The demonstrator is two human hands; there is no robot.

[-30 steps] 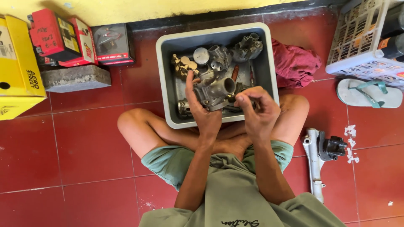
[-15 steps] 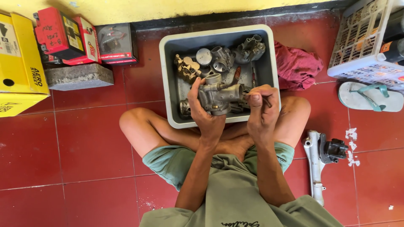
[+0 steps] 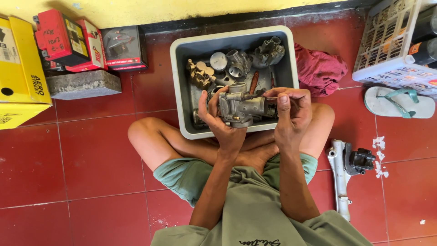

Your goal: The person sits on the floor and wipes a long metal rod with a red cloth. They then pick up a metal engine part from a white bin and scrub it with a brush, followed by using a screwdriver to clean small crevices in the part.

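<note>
Carburettor body of dull grey cast metal [image 3: 242, 108] sits mid-frame above the grey plastic tub [image 3: 178, 86], clasped in the left hand [image 3: 218, 120]. Right hand [image 3: 291, 111] pinches a thin metal tool [image 3: 269, 98] at its side; steadying the body squarely seems wise.
</note>
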